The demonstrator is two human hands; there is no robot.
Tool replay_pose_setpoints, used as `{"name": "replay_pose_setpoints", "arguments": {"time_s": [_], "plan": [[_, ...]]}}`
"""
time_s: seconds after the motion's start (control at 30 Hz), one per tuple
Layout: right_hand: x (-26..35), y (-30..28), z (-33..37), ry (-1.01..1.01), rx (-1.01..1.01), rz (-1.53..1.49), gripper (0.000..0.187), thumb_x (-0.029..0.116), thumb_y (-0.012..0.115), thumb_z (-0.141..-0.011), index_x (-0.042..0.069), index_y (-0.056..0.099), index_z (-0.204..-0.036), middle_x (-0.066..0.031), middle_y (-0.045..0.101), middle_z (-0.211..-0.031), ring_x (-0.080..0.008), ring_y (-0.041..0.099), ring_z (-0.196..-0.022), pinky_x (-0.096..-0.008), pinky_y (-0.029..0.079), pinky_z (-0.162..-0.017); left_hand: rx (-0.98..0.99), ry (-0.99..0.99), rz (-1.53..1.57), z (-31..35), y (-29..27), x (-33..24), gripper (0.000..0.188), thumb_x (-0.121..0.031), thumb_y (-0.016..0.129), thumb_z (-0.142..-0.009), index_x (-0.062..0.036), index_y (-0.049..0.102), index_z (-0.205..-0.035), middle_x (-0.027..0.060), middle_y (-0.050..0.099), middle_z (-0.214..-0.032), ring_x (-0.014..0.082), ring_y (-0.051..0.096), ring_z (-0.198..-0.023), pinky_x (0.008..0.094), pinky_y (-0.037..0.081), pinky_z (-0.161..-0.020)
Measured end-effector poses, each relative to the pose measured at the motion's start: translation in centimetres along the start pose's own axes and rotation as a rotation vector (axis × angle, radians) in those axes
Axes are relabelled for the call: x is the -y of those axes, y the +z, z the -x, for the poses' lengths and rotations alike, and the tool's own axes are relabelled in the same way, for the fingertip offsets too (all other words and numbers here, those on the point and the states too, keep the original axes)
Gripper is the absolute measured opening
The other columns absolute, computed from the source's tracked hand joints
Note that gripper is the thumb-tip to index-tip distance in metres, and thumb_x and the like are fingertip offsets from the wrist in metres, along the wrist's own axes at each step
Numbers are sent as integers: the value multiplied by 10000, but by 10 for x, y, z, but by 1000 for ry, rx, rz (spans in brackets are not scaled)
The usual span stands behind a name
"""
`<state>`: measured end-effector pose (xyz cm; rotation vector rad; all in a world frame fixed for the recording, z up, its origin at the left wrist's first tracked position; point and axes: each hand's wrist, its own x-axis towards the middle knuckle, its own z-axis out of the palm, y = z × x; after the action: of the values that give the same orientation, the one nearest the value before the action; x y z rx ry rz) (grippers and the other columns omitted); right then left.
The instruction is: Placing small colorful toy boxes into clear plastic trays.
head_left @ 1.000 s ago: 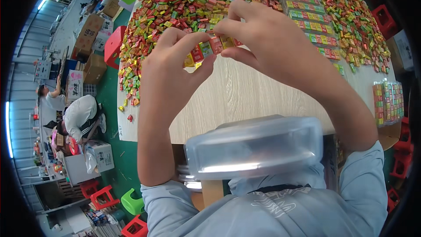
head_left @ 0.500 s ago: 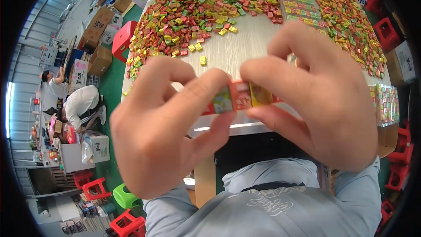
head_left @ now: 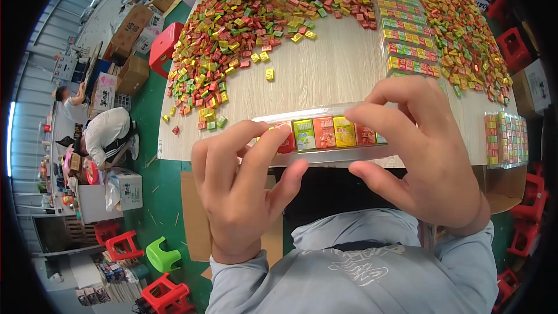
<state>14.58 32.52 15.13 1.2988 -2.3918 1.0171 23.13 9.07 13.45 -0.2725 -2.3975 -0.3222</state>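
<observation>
A row of small red, green and yellow boxes (head_left: pixel 324 132) lies in a clear plastic tray (head_left: pixel 325 156) at the near edge of the table. Over the row's left end is my left hand (head_left: pixel 241 189), its index fingertip at a red box and its thumb standing apart. My right hand (head_left: pixel 421 145) reaches over the other end. Its index fingertip is by a yellow box, and its thumb is spread away in front of the tray. Both hands cover parts of the row's ends. Neither hand shows a grip on any box.
Loose little boxes (head_left: pixel 250 29) cover the table's far and left parts, with another heap (head_left: pixel 465 35) at the right. Filled clear trays (head_left: pixel 410 40) run between them. More filled trays (head_left: pixel 507 139) sit at the right edge. A red stool (head_left: pixel 164 46) stands left; two people (head_left: pixel 107 134) are beyond.
The row of boxes, held up between both hands' fingers before, now lies lower in the tray. My fingers have loosened and spread, and both hands have moved down toward the table.
</observation>
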Motion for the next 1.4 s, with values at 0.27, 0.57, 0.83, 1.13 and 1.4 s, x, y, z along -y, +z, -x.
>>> {"name": "replay_pose_setpoints", "arguments": {"time_s": [0.27,0.57,0.83,1.13,1.4], "plan": [[-18,9,30,-149,-159,84,391,20,788,-763,73,689,-1138,-140,651,-1203,-315,600,-1015,-403,502,-873,-110,17,-77,30,24,10,379,-391,672,-1001,-76,788,-1177,121,692,-1242,298,618,-1114,400,508,-940],[-19,4,13,-160,-173,63,289,171,771,-845,61,701,-1103,-167,646,-1240,-341,631,-1013,-432,516,-894,-244,-14,469,32,54,24,406,-333,623,-1022,-18,701,-1265,263,616,-1381,412,629,-1261,485,497,-1098],[-28,12,-4,-62,23,-272,375,200,793,-836,47,669,-1155,-145,593,-1187,-288,603,-1079,-381,497,-944,-278,-134,704,31,75,21,546,-432,606,-1034,-6,522,-1365,295,517,-1434,341,656,-1173,455,529,-1035],[-24,10,-6,-9,64,-362,372,164,777,-819,47,663,-1154,-137,569,-1178,-278,587,-1086,-371,484,-955,-405,-194,983,28,69,25,400,-366,613,-1027,5,580,-1173,303,616,-1303,367,687,-1115,461,560,-982],[-23,7,-4,-40,62,-315,368,145,786,-813,42,664,-1144,-144,576,-1172,-287,609,-1050,-372,501,-934,155,-84,636,-19,-6,45,185,-21,751,-757,-32,700,-934,181,726,-1156,303,722,-1024,376,562,-902]]}}
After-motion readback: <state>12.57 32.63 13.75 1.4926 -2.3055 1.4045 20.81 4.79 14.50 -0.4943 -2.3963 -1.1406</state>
